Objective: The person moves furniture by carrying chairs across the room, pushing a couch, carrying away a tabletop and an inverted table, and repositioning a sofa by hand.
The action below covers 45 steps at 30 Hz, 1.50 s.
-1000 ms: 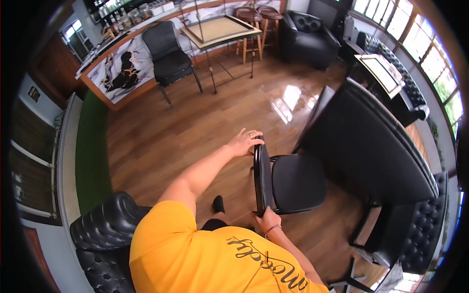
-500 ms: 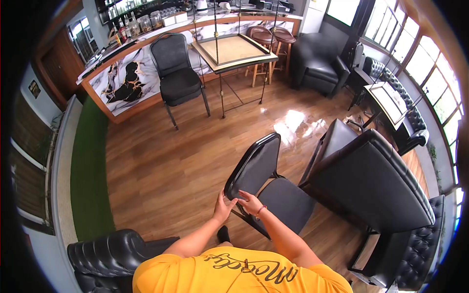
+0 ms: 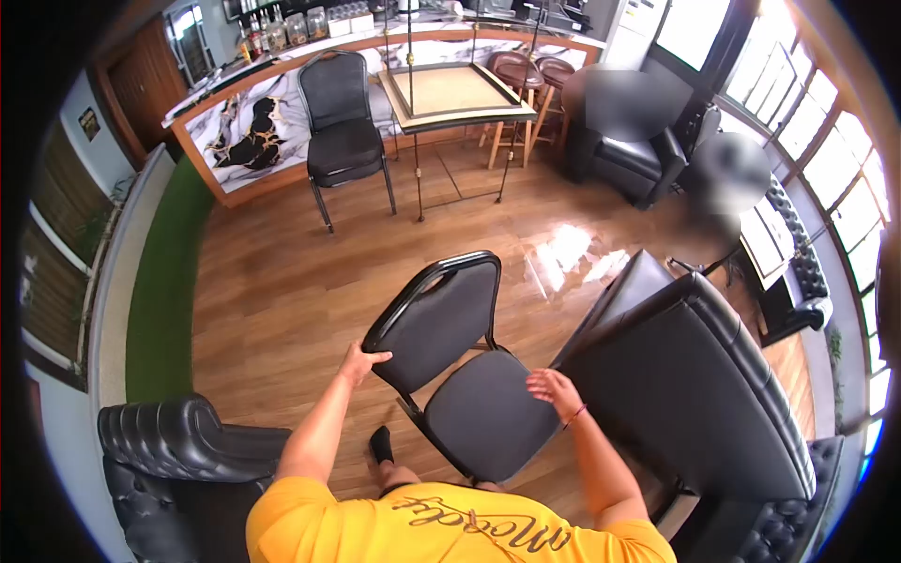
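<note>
The left hand (image 3: 357, 362) grips the black chair (image 3: 436, 324) by its backrest edge on the wooden floor (image 3: 282, 300) beside the high-backed sofa (image 3: 694, 394), while the right hand (image 3: 557, 390), open near the seat (image 3: 493, 408), would best steady it with a firm hold

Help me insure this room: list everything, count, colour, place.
Near chair: one, black, centre
Far chair: one, black, by counter
Table: one, tan, by counter
Stools: two, brown, behind table
Armchair: one, black, back right
Large seat: one, black, right
Tufted seats: three, black, left, right
Side table: one, pale, right
Counter: one, marbled, back
Bottles, jars: several, mixed, counter
Strip: one, green, left
Floor: one, brown, below
Windows: several, bright, right
Shirt: one, yellow, bottom
Foot: one, black, bottom
Left hand: one, on near chair
Right hand: one, by its seat
</note>
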Each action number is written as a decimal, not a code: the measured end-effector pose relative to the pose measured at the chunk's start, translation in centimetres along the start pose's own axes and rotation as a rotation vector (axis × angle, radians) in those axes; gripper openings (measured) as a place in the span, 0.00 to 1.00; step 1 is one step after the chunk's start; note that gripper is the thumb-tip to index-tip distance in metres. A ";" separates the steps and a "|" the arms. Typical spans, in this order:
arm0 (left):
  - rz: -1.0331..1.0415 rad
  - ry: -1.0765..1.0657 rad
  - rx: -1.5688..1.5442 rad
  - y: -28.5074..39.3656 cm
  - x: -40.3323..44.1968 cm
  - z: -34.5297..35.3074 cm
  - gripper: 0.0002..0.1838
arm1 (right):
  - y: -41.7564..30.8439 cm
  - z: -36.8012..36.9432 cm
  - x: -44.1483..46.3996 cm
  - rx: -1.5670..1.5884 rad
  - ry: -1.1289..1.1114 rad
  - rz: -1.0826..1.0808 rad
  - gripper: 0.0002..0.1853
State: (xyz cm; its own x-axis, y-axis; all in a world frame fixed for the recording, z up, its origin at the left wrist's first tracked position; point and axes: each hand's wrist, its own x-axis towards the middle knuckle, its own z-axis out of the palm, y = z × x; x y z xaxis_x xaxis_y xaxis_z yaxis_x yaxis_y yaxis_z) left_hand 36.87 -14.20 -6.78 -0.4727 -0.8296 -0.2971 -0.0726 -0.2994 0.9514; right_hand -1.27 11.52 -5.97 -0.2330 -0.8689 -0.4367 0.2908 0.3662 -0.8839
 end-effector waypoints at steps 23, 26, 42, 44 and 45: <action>0.593 0.327 0.412 4.0 -18.6 17.3 0.18 | -8.6 -5.9 8.5 0.463 0.202 -0.429 0.37; 0.651 0.293 0.379 6.2 -19.2 15.6 0.19 | -11.9 -2.9 6.6 0.484 0.289 -0.490 0.38; 1.071 0.371 0.353 31.3 -10.9 -7.7 0.23 | -33.7 19.1 10.8 0.347 0.162 -1.204 0.38; 1.105 0.409 0.406 35.2 -9.1 -9.6 0.23 | -36.2 21.2 12.6 0.442 0.226 -1.214 0.42; 1.128 0.433 0.444 37.2 -8.3 -10.5 0.22 | -37.5 22.9 12.6 0.474 0.236 -1.209 0.44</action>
State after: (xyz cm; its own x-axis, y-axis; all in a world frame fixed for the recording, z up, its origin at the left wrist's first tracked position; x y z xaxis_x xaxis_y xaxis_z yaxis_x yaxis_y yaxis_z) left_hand 47.37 -23.37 30.21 -0.1472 -0.6295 0.7629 -0.1450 0.7767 0.6129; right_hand 6.14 -20.82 25.54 -0.7145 -0.4670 0.5209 0.0692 -0.7881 -0.6116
